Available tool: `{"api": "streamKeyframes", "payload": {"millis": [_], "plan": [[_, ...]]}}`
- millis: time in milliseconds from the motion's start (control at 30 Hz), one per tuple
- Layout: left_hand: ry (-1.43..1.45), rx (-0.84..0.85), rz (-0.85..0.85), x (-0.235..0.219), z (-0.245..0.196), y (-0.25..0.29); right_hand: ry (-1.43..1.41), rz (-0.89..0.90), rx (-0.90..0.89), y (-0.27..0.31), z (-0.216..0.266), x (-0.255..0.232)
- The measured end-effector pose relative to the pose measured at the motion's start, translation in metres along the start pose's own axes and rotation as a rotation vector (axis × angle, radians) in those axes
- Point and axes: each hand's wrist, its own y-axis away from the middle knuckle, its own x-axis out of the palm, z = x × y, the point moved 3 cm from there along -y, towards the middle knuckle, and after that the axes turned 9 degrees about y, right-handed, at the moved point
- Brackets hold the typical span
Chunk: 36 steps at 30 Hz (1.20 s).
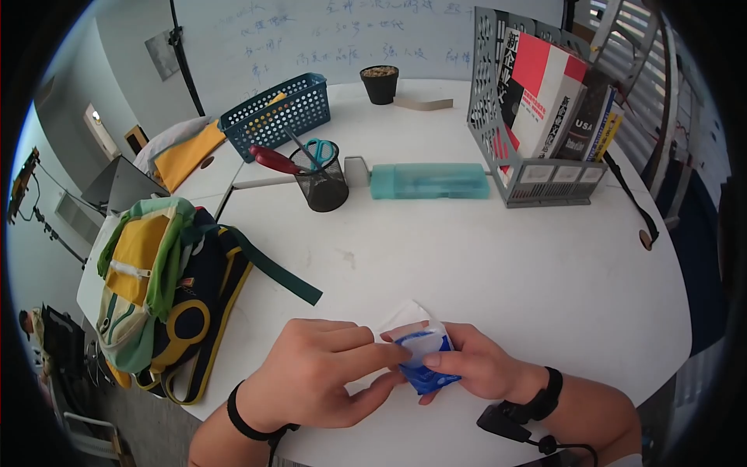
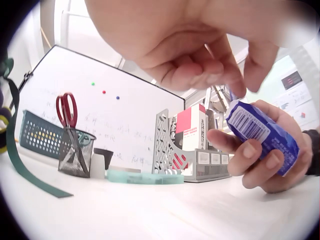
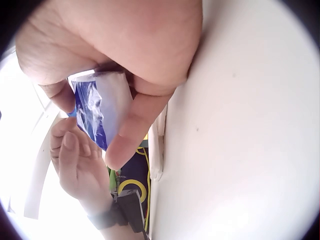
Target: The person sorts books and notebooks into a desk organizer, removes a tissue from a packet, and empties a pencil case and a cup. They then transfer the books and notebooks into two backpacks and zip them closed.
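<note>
A small blue-and-white tissue pack (image 1: 426, 372) sits in my right hand (image 1: 478, 362), low over the front of the table. The right thumb presses on its face while the other fingers curl behind it. A barcode shows on the pack (image 2: 248, 125) in the left wrist view. My left hand (image 1: 323, 373) comes in from the left, its bent index finger and thumb pinching at the pack's near edge. A pale, thin flap (image 1: 408, 314) stands out above the pack in the head view. The right wrist view shows the pack (image 3: 97, 110) between the right thumb and fingers.
To the left lies a green, yellow and navy backpack (image 1: 148, 288), its strap (image 1: 272, 268) reaching over the table (image 1: 373, 249). Farther back stand a mesh pen cup (image 1: 323, 191), a teal case (image 1: 429, 181), a book rack (image 1: 548, 194), a perforated basket (image 1: 276, 117) and a pot (image 1: 380, 87).
</note>
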Motion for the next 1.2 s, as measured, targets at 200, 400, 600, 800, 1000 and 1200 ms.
{"api": "streamKeyframes", "payload": {"millis": [200, 400, 600, 800, 1000, 1200], "plan": [[0.024, -0.018, 0.077, 0.011, 0.002, 0.001, 0.025, 0.062, -0.072, -0.001, 0.007, 0.008], [0.202, -0.192, -0.08, -0.004, 0.013, 0.005, -0.027, 0.057, -0.053, -0.003, 0.004, 0.0], [-0.039, -0.444, 0.144, 0.0, 0.037, 0.01, -0.168, -0.006, -0.05, -0.004, 0.003, -0.006], [-0.06, -0.455, 0.245, 0.003, 0.034, 0.006, -0.119, 0.009, -0.072, -0.003, 0.005, -0.006], [0.138, -0.453, 0.189, -0.009, 0.028, 0.003, -0.133, 0.036, -0.061, -0.004, 0.005, -0.008], [-0.038, -0.335, 0.286, 0.006, 0.036, 0.007, -0.15, 0.056, -0.072, -0.004, 0.004, -0.007]]}}
